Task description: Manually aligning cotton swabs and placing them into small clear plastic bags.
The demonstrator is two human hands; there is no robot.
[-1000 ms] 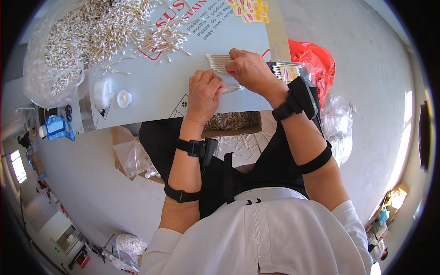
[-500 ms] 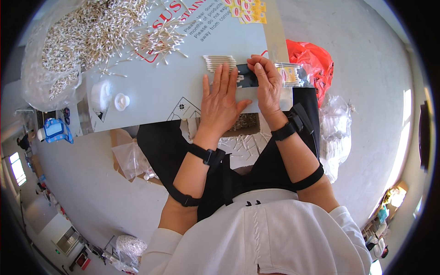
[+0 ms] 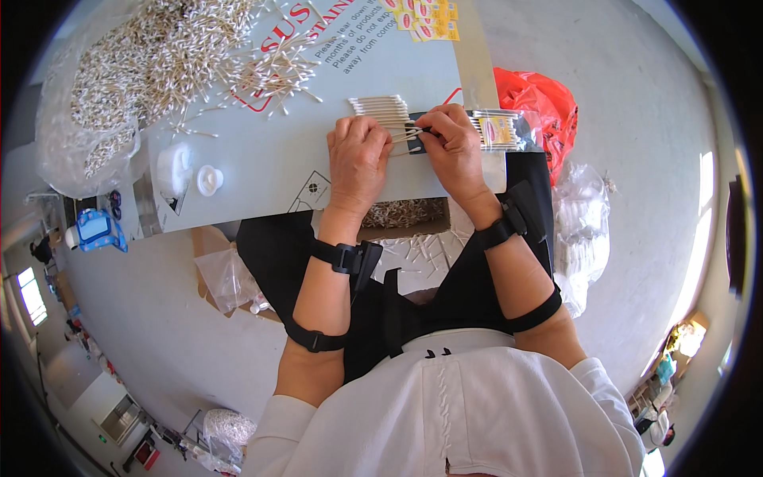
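A row of white cotton swabs (image 3: 378, 105) lies side by side near the table's front right, just beyond my hands. My left hand (image 3: 359, 163) is closed, its fingers curled at the left ends of a few swabs. From the right, my right hand (image 3: 455, 155) pinches the other ends of these swabs over a small dark pad (image 3: 415, 145). My hands partly cover the swabs, so I cannot tell how many are held. Beside my right hand lies a clear packet of swabs with a yellow label (image 3: 498, 130).
A big heap of loose swabs (image 3: 159, 63) spills from a clear bag at the far left. A white round cap (image 3: 210, 180) stands below it. Yellow labels (image 3: 429, 17) lie at the back. A red bag (image 3: 536, 99) hangs at the right edge. Below is a box of swabs (image 3: 409, 215).
My left hand, flat with fingers stretched before, has drawn back left and curled onto swabs. My right hand has lowered its fingers and moved left to pinch the swab ends.
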